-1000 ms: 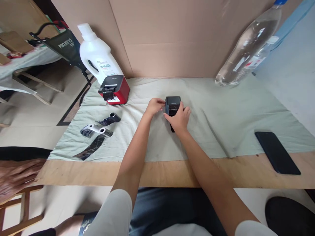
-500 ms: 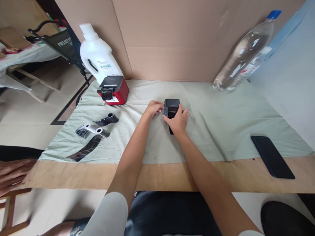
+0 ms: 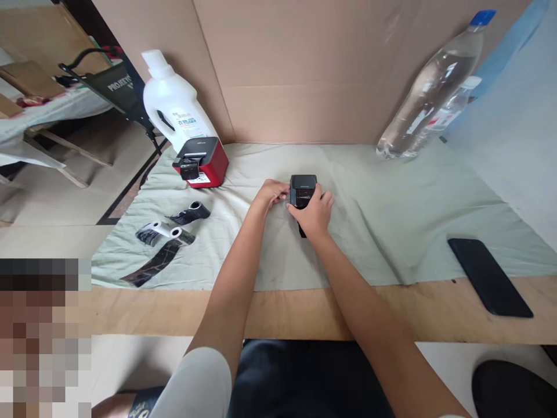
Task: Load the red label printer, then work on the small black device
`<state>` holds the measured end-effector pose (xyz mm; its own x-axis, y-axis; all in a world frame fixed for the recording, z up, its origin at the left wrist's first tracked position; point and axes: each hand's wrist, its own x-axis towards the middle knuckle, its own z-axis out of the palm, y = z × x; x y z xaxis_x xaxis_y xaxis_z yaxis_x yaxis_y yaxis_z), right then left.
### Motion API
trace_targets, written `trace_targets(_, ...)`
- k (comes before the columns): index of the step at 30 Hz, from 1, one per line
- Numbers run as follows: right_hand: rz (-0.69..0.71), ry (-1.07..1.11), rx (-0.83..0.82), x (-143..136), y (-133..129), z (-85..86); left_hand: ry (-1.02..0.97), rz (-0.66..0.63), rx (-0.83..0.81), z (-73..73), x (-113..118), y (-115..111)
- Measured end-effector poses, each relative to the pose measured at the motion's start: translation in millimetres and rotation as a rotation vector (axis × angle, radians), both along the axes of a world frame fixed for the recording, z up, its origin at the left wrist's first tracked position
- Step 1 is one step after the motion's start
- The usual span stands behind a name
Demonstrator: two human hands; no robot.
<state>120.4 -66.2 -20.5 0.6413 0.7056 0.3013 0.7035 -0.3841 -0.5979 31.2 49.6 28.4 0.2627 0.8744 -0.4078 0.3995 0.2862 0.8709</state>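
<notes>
Two bare hands meet on one small black device (image 3: 303,189) sitting mid-cloth on the pale green cloth (image 3: 391,203) that covers most of the wooden table (image 3: 282,310). Right hand (image 3: 314,212) wraps the device from its near right side, fingers curled around the body, clamped on it. Left hand (image 3: 270,193) touches the device's left edge with fingertips pinched in; whether it truly grips or only presses, cannot tell. Hands sit close together, device between them. Device stands on the cloth, not lifted as far as can be seen; a dark bit pokes out under the right hand.

Left of the hands, well apart: red-and-black label printer (image 3: 201,162) near the back of the cloth, white detergent bottle (image 3: 174,110) just behind it, touching or nearly so. Nearer the front left, three curled strips of dark film (image 3: 165,241) on white cores lie loose on the cloth. Far right back: clear water bottle (image 3: 429,93) with blue cap, leaning tilted against the cardboard wall (image 3: 296,69). Front right: black phone (image 3: 489,276) lying flat, half on cloth, half on bare wood. Lower left corner is blurred out, unreadable. Folding chair (image 3: 115,87) stands off the table beyond the left side.
</notes>
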Motion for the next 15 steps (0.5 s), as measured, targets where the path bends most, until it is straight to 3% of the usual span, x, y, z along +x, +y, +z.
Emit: trace_targets(15,0.005,0.025,-0.019,-1.5,-2.9,6.5,0.0,0.016,0.009,-1.9,0.1,0.1)
